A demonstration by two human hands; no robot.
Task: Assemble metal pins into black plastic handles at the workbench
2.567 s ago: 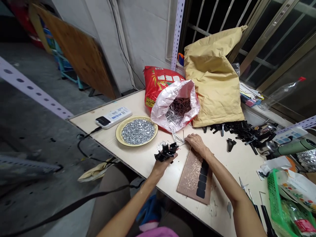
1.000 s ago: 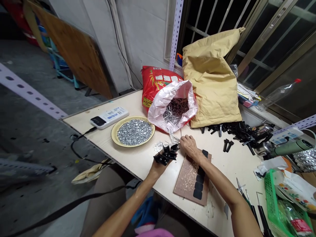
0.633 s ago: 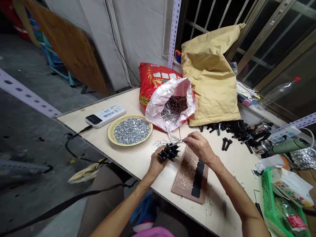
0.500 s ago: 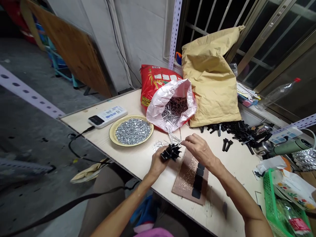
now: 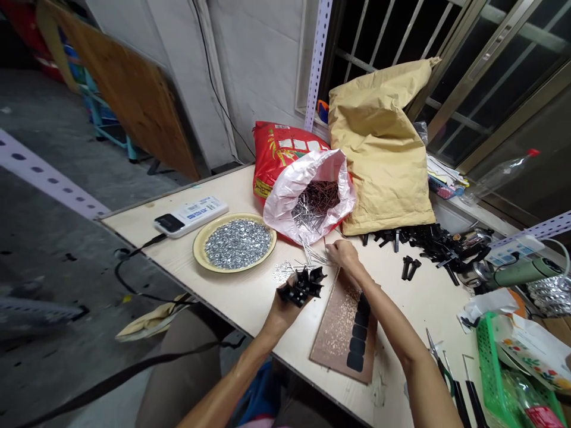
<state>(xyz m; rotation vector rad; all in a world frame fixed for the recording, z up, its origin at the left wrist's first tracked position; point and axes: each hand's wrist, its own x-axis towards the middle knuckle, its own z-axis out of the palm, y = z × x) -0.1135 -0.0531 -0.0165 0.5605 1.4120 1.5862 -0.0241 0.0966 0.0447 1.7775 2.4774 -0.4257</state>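
Note:
My left hand is closed around a bundle of black plastic parts with open, forked ends pointing up. It is above the table's front edge. My right hand is at the loose long metal pins in front of the red bag. Its fingers are curled together at the ends of the pins, and what lies between them is hidden. Small shiny metal pieces lie left of the pins. The red bag lies with its white mouth toward me, full of silvery and rust-brown pins.
A cream dish of small metal pieces stands left, beside a white device with a cable. A brown board with black pads lies in front. Black parts, a paper sack, hand tools and a green basket stand right.
My right hand has moved up and away from the black parts to the loose pins. My left hand has lowered slightly toward me with the bundle. The hand tools at right have come into view.

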